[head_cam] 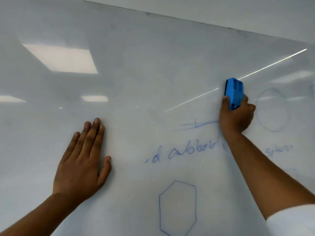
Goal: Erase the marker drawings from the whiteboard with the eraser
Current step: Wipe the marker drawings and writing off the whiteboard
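While the right hand (236, 114) is wrapped tight around the lower half of a bright blue plastic eraser (233, 92) with a dark felt face, that face is pressed flat to the glossy white whiteboard (136, 65), the eraser's upper end standing clear above the fingers. Just below and to the left of this grip run a few faint blue marker lines (196, 125), partly smeared, ending at the heel of the hand. Further below the grip, left of the forearm, sits blue handwriting (184, 152) that reads roughly as "cuboid". Well below that lies a blue outlined hexagon (178, 208), cut off at the bottom edge of the view. Just right of the grip a pale blue circle (272, 109) shows, very faint, with a blurred blue word (279, 149) under it that cannot be read. A white sleeve (293, 220) covers the upper right arm at the lower corner. Far to the left of the eraser, the left hand (83, 160) lies spread flat, palm against the board, fingers together and pointing up, thumb out, holding nothing.
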Available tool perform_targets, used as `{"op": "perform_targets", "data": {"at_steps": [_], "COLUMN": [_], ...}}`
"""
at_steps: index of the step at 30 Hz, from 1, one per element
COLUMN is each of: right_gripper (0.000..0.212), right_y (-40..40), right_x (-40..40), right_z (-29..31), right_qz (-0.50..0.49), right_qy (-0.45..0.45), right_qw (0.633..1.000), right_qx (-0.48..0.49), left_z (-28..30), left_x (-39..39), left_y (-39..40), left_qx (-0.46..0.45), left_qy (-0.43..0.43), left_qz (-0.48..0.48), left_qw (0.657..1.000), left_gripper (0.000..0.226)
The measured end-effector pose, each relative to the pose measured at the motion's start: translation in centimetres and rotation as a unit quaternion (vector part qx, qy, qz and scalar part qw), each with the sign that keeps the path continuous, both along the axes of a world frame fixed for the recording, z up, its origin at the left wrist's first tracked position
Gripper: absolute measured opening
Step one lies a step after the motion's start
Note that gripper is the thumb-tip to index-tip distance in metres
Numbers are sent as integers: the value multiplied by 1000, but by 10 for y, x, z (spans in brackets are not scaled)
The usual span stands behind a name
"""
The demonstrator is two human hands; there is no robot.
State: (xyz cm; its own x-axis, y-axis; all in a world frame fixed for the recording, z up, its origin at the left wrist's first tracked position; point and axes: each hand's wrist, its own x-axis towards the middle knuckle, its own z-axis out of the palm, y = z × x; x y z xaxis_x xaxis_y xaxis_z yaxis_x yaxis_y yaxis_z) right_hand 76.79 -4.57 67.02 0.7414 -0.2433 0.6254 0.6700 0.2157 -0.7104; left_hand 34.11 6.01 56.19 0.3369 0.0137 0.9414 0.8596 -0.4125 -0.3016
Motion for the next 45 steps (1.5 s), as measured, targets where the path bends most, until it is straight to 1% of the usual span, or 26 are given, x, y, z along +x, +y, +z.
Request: {"op": "perform_targets", "data": {"at_steps": [2, 4, 6, 7, 8, 9, 10, 12, 13, 15, 16, 18, 20, 22, 24, 25, 27, 30, 32, 34, 36, 38, 41, 42, 43, 45], "right_gripper": [68, 68, 68, 68, 68, 68, 68, 71, 74, 76, 74, 72, 71, 69, 67, 66, 66, 70, 71, 70, 71, 67, 69, 70, 70, 69], "right_y": [7, 13, 18, 18, 16, 13, 11, 4, 0, -3, -1, 12, 27, 35, 37, 35, 29, 14, 8, 13, 25, 33, 33, 32, 30, 24], "right_x": [-20, -61, -89, -91, -83, -71, -55, -19, -3, 10, 3, -33, -95, -149, -165, -158, -125, -51, -28, -43, -89, -150, -185, -174, -157, -112], "right_z": [-6, -29, -65, -78, -82, -82, -80, -71, -67, -69, -73, -93, -125, -160, -175, -171, -161, -149, -149, -157, -177, -209, -238, -236, -230, -215], "right_qz": [-18, -23, 9, 12, 9, 6, -1, -4, 7, 18, 7, -14, 0, 32, 39, 36, 18, 4, 23, 25, 22, 45, 72, 71, 65, 38], "right_qy": [-46, -214, -425, -496, -531, -520, -469, -297, -201, -52, -24, -76, -229, -424, -541, -553, -484, -208, -42, 7, -75, -246, -495, -527, -519, -406], "right_qw": [999, 976, 902, 861, 839, 846, 878, 954, 979, 998, 1000, 997, 973, 903, 835, 827, 872, 978, 999, 1000, 997, 968, 858, 839, 844, 909], "right_qx": [-18, -37, -82, -109, -123, -119, -100, -48, -25, -1, 6, 18, 7, -54, -91, -89, -71, -2, 17, 7, 10, -21, -111, -119, -117, -89], "left_z": [0, 0, 1, 0, -3, -9, -17, -37, -46, -54, -54, -53, -52, -52, -52, -52, -54, -56, -55, -56, -55, -55, -68, -79, -91, -117], "left_x": [2, 2, 1, 1, 1, 2, 2, 3, 4, 3, 3, 4, 5, 5, 3, 5, 3, 3, 4, 4, 4, 4, 8, 9, 8, 4], "left_y": [0, 1, 0, -1, -1, -2, -2, -1, 0, 1, 1, 2, 0, -1, -3, -4, -4, -3, -3, -2, -2, -5, -11, -12, -12, -8], "left_qx": [3, 2, -5, -9, -14, -17, -17, -10, -7, -4, -3, -4, -8, -13, -20, -22, -26, -26, -26, -25, -21, -26, -47, -48, -45, -33], "left_qy": [-3, -4, -5, -7, -11, -15, -18, -20, -23, -33, -36, -36, -33, -32, -26, -23, -19, -19, -25, -27, -28, -33, -46, -43, -34, -5], "left_qz": [-1, 2, 6, 6, 4, -1, -9, -15, -13, -9, -8, -3, 4, 15, 21, 19, 17, 21, 27, 32, 30, 22, 3, -5, -9, -9], "left_qw": [1000, 1000, 1000, 1000, 1000, 1000, 1000, 1000, 1000, 999, 999, 999, 999, 999, 999, 999, 999, 999, 999, 999, 999, 999, 998, 998, 998, 999], "left_gripper": [86, 85, 84, 84, 83, 83, 83, 82, 81, 81, 81, 81, 81, 81, 82, 81, 81, 81, 80, 80, 80, 79, 78, 78, 77, 75]}}
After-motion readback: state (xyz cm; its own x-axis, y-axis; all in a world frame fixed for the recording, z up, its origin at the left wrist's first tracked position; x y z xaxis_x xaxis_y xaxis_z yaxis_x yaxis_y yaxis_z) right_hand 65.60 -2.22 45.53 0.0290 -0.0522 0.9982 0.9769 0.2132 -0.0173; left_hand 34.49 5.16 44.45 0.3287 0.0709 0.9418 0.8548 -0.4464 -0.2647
